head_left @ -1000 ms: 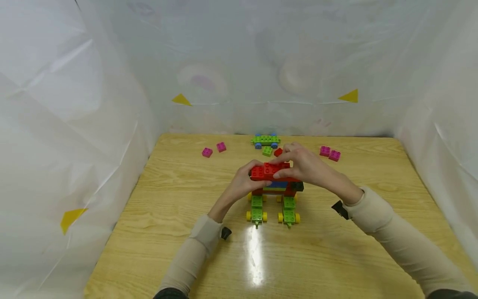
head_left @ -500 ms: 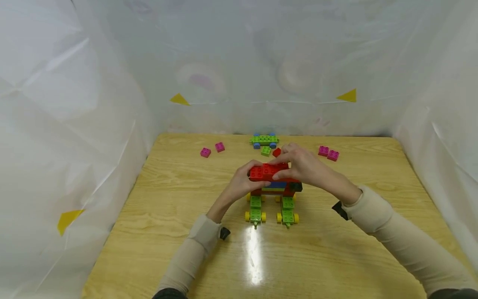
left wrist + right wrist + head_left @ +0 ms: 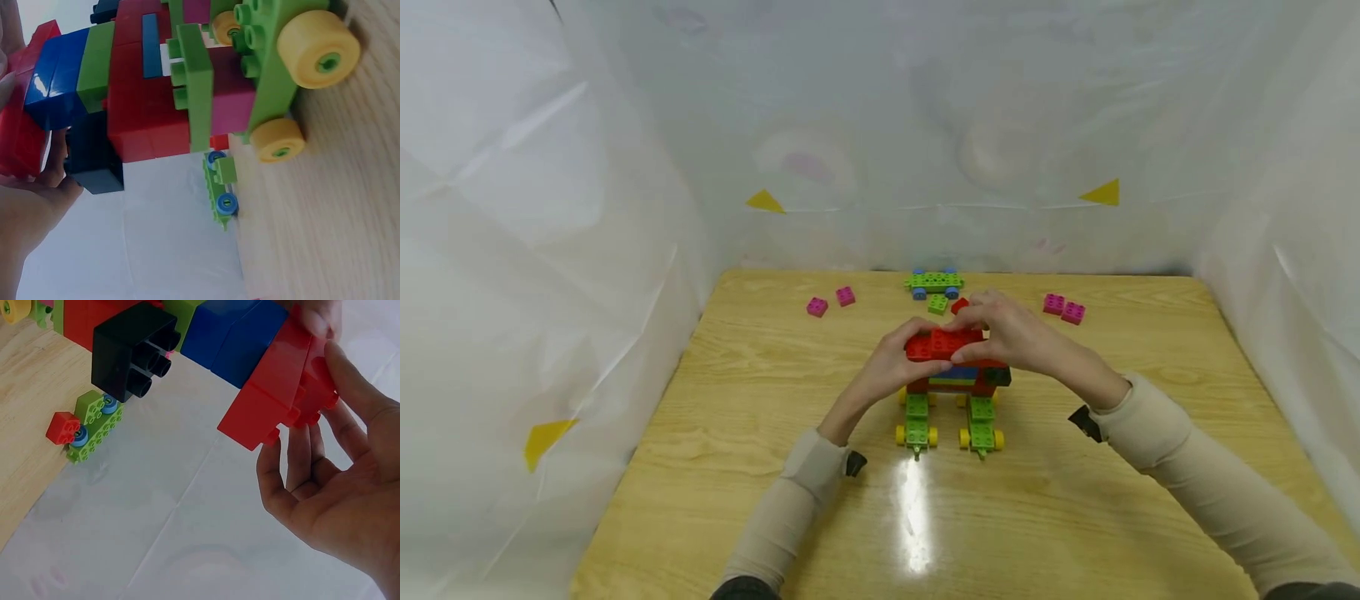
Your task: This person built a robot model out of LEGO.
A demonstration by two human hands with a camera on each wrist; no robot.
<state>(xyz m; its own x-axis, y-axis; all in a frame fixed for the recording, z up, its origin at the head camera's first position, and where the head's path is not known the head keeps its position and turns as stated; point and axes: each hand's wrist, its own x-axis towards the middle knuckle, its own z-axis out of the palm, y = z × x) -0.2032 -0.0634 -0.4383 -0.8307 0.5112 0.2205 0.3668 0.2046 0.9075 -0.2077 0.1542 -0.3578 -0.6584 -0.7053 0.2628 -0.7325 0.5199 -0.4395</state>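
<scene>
A built model of toy building bricks stands mid-table, topped by red bricks (image 3: 957, 343). My left hand (image 3: 883, 371) grips the left end of the red top, thumb in front and fingers behind. From the right, my right hand (image 3: 1018, 335) pinches the upper red brick, its thumb close to the left thumb. Below the red top, the left wrist view shows blue bricks (image 3: 59, 81), a green brick (image 3: 97, 65) and a black brick (image 3: 94, 153) jutting sideways. Two green wheeled bases (image 3: 917, 429) with yellow wheels carry the model.
Behind the model lie a green base with blue wheels (image 3: 934, 282), a small green brick (image 3: 937, 304) and a red brick (image 3: 959, 307). Pink bricks sit at back left (image 3: 817, 307) and back right (image 3: 1073, 312). White sheeting (image 3: 925, 167) walls the wooden table (image 3: 737, 467).
My left thumb has shifted slightly right along the red bricks, closer to my right thumb. Both hands keep hold, and the model stays in place.
</scene>
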